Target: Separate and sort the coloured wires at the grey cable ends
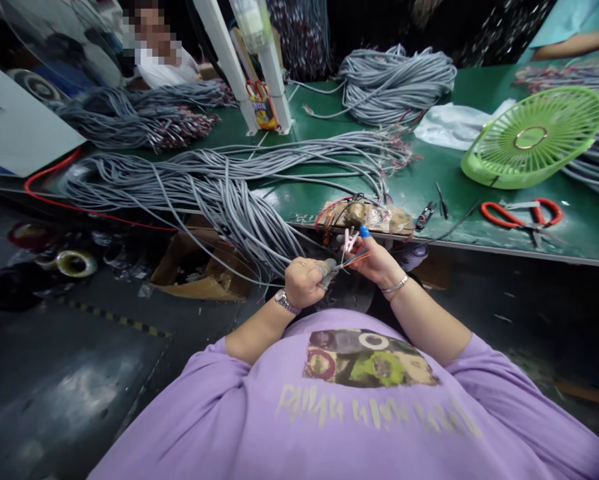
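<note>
A thick bundle of grey cables (229, 200) spills over the worktop (444, 193) edge and fills the space left of the left hand (304, 281). Just beyond the right hand (374, 261), a taped block (374, 217) sits on the edge. To its right the worktop lies open, apart from small black tools (426, 215), as far as the red scissors (522, 215) and green fan (534, 137).
</note>
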A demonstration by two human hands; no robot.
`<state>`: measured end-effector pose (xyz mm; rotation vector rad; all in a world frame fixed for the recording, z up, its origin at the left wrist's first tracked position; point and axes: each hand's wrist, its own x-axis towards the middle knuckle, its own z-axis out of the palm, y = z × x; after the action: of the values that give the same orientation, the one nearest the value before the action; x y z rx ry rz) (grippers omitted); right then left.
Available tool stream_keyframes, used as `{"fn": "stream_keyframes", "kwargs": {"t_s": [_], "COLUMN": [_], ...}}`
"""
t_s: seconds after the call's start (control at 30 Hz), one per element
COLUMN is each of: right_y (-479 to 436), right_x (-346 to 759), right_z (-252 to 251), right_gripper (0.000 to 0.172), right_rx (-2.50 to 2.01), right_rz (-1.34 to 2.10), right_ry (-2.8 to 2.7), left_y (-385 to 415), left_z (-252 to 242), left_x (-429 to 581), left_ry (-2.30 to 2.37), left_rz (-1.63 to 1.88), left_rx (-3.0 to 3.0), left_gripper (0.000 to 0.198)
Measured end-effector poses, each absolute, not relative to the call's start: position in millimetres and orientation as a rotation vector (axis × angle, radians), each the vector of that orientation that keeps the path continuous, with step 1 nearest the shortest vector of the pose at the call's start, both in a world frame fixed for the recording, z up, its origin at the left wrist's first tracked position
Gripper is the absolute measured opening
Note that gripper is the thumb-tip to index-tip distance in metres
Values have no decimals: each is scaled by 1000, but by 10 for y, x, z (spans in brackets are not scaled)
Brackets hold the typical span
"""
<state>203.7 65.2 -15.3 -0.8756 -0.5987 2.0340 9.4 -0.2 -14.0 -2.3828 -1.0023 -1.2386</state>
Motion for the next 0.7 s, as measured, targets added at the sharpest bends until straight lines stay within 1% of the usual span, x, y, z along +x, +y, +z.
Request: {"fn": "stream_keyframes", "kwargs": {"t_s": [0.07,0.23,0.43,0.6,0.7], "right_y": [672,688,713,680,652], "right_x": [2012,1976,1916,1872,1872], "right_z": [-137,-150,-113,-79,-89], "right_gripper": [45,44,40,37,40], "right_rx": [-880,-869,-909,-880,-849], "right_rz": [1996,1971,1926,1884,1886], "right_ry": [-637,-616,-458,-469,-482], "left_y": [57,208,291,263,199], "left_z": [-185,-266,-339,-409,-409], "left_x": [114,158,195,204,169], "left_ry": [-1058,-1143,-1134,-1173,-1152], "left_rz": [-1208,-1095,-1120,-991,-988], "left_rx": [-2383,-2353,-2380,-2511,-2527], "left_gripper": [14,20,19,20,20]}}
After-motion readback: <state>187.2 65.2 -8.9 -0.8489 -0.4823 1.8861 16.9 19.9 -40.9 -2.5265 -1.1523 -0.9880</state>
